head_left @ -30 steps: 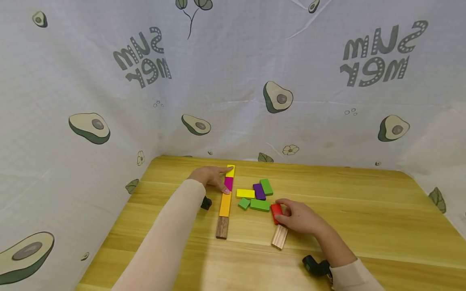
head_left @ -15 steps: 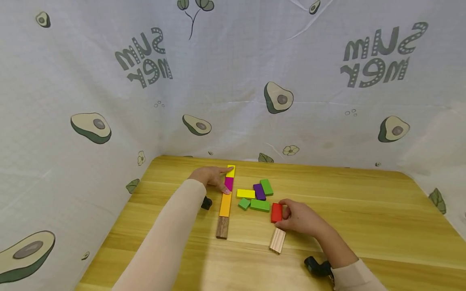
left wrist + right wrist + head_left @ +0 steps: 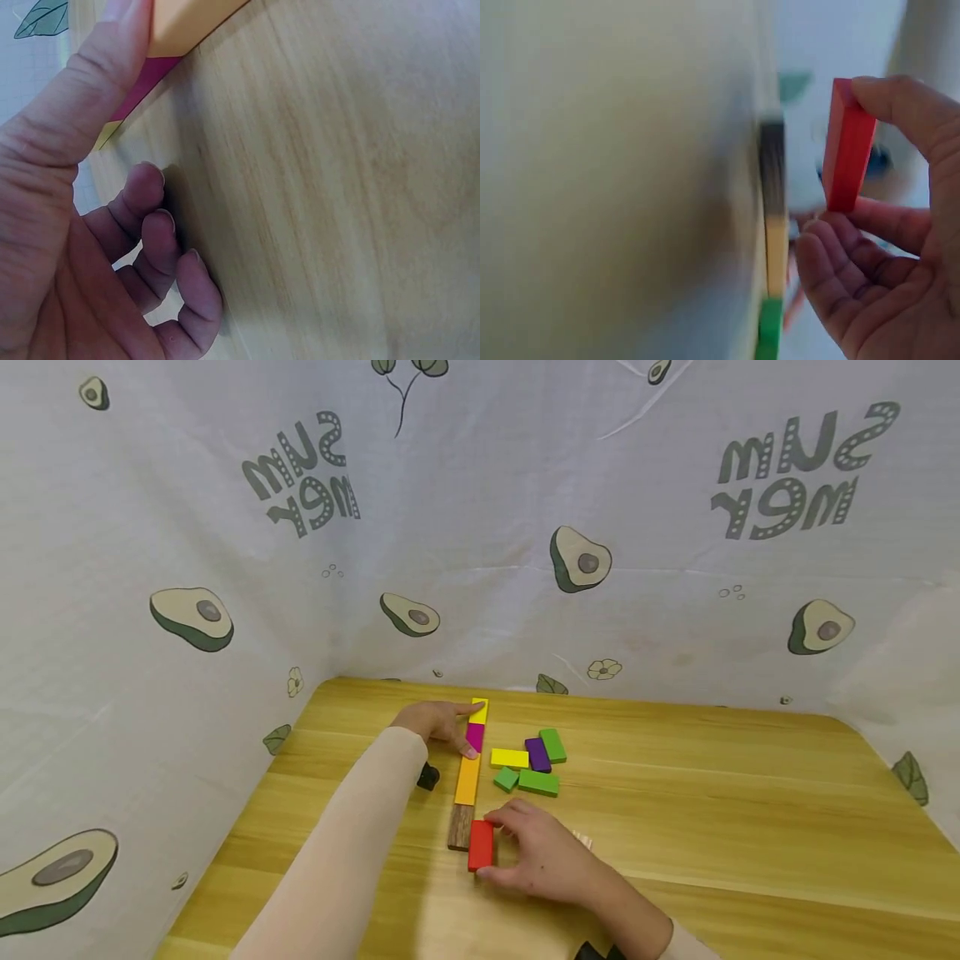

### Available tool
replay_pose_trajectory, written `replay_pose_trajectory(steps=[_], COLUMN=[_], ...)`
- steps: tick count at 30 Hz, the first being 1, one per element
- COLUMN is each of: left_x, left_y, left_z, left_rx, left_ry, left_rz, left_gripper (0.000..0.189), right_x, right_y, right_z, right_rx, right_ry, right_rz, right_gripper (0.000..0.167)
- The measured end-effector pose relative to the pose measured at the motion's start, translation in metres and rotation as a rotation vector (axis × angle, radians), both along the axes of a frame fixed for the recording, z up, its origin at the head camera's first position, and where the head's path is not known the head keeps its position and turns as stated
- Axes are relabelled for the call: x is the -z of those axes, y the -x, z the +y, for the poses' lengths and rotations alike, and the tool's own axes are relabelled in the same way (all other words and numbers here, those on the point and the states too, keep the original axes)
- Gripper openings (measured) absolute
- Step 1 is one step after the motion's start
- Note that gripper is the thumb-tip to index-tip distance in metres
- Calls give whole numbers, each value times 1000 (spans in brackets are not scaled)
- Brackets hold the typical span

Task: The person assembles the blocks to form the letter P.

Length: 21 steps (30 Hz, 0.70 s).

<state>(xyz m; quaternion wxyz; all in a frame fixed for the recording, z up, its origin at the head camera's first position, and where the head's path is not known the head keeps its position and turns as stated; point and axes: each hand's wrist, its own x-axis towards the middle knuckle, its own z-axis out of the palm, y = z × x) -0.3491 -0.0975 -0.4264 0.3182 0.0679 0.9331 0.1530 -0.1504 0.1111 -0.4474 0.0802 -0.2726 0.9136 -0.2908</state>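
My right hand [image 3: 551, 864] pinches a red block [image 3: 481, 846] by its two ends, thumb on one and a fingertip on the other. In the right wrist view the red block [image 3: 849, 150] is up off the tabletop. It is beside the dark brown block [image 3: 461, 827], the near end of a straight row. Beyond that come an orange block [image 3: 467, 781], a magenta block [image 3: 476, 737] and a yellow block [image 3: 481, 714]. My left hand [image 3: 435, 727] touches the row, index finger at the yellow end and thumb where magenta meets orange; its other fingers curl loosely.
Right of the row lie a yellow block [image 3: 510, 758], a purple block [image 3: 537, 755] and several green blocks [image 3: 538, 782]. A pale wood block [image 3: 582, 840] is mostly hidden behind my right hand. A printed curtain [image 3: 480, 527] surrounds the wooden table [image 3: 712, 810] at the back and sides.
My right hand has carried the red block leftward and nearer me, from next to the green blocks to beside the dark brown block. The left hand stays on the row.
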Motion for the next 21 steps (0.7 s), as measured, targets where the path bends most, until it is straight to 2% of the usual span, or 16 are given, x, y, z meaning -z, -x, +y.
replay_pose_trajectory(steps=[4,8,13,18,21], left_x=[-1,-3,-2,0,1], left_y=[-1,-2,-2,-1,-1], left_z=[1,1,0,0,-1], left_rx=[13,16,3,4,7], left_ry=[-12,-16,-9,-11,-11], left_rz=[1,4,7,6,12], left_gripper=[110,110,110,110,109], right_x=[2,4,11,18,21], right_y=[-13,-16,-11,-3,1], right_z=[-19,-27,-30,-32,-34], right_rx=[-64,-90,-79,-45,-20], right_ry=[4,-18,-21,73,109], right_rz=[-15,-5,-41,-138,-162], right_gripper=[62,64,63,49,50])
